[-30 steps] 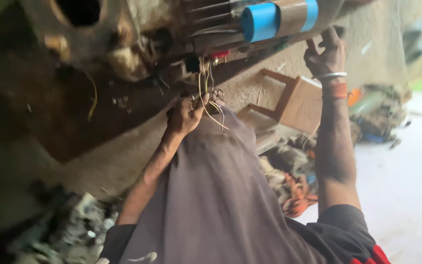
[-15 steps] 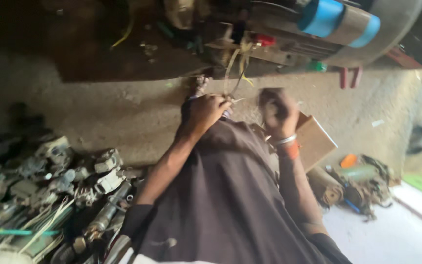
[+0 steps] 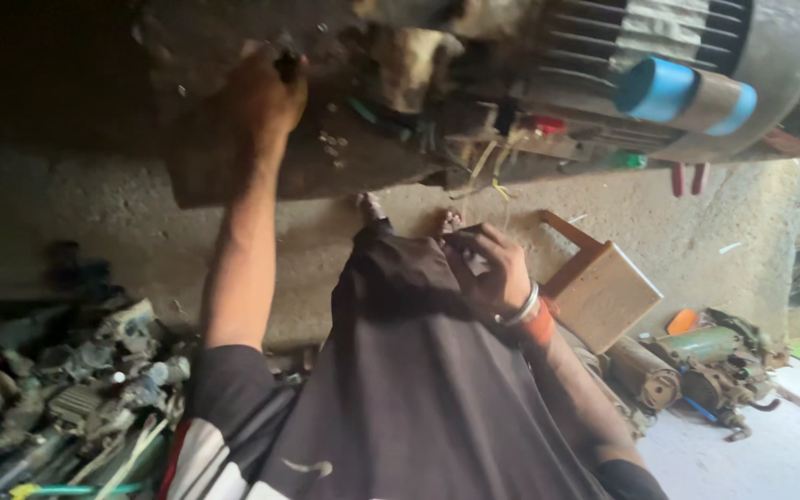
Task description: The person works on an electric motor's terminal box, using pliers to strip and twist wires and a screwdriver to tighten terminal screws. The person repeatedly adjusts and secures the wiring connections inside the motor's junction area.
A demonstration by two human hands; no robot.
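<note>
My left hand (image 3: 266, 93) presses, fingers curled, on the grimy motor (image 3: 530, 83); my right hand (image 3: 493, 268) rests loosely closed, seemingly empty. Best steady the casing firmly before handling the loose wires (image 3: 488, 167).

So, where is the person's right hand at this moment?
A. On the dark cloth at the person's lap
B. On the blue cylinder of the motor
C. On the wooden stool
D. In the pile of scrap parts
A: the right hand, with a bangle at the wrist, rests on the dark cloth, apart from the wooden stool beside it, while the left hand reaches up to the machine.
</note>
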